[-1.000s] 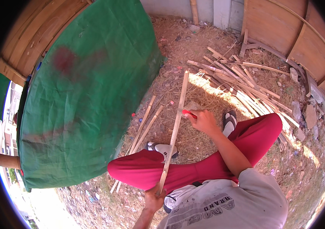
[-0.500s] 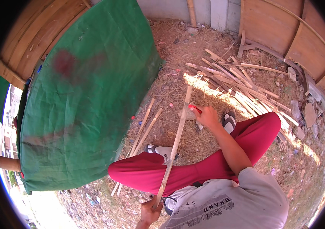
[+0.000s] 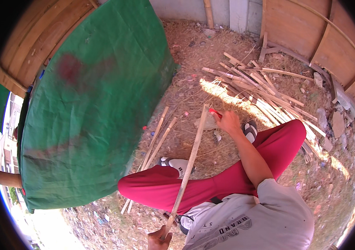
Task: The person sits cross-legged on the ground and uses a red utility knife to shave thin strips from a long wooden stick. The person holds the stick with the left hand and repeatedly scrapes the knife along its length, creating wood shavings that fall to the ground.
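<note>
A long, pale bamboo strip (image 3: pixel 190 162) slants across my lap, over one leg of my dark red trousers. My left hand (image 3: pixel 159 238) is closed round its near end at the lower edge. My right hand (image 3: pixel 228 121) grips a small red-handled tool (image 3: pixel 215 112), mostly covered by the fingers, so its exact kind is unclear. The tool's front is close beside the strip's far end; whether they touch I cannot tell. Two more bamboo strips (image 3: pixel 160 141) lie on the ground left of the held one, running beneath my left leg.
Several bamboo strips (image 3: pixel 265 89) are heaped on the dry grass at the far right. A green tarp (image 3: pixel 94 112) hangs along the left. Wooden panels (image 3: pixel 298 29) stand at the back right, with broken stone pieces (image 3: pixel 338 125) near their foot. My sandalled feet rest between.
The bamboo strip has slid toward me, my left hand drawing back with its near end. My right hand and the red-handled tool have shifted slightly right and farther away, now beside the strip's tip.
</note>
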The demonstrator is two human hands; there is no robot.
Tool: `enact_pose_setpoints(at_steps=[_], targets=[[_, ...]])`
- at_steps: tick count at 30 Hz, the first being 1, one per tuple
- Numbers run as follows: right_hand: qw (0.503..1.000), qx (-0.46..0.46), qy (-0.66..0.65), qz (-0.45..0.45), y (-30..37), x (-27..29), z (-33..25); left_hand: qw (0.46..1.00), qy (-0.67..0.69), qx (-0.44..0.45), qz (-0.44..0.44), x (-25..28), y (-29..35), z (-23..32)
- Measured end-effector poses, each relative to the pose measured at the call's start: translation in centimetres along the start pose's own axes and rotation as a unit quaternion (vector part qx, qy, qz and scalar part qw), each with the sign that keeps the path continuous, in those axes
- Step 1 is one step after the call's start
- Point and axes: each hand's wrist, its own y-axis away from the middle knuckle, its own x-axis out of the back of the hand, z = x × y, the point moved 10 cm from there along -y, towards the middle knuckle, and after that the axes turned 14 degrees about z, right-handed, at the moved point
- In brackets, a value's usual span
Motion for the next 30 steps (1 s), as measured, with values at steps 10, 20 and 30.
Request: enact_pose_setpoints(at_steps=[10,20,30], targets=[[0.995,-0.056,0.082,0.01,-2.0,-2.1,6.2,0.997,-0.034,0.027,0.058,3.8,1.9,0.8],[0.995,-0.038,-0.076,0.058,-1.1,1.1,2.3,0.942,0.293,0.1,0.127,1.5,-3.5,2.8],[0.954,0.093,-0.265,-0.1,6.8,2.5,-9.5,0.838,0.52,0.166,-0.01,-2.2,-17.0,10.9]])
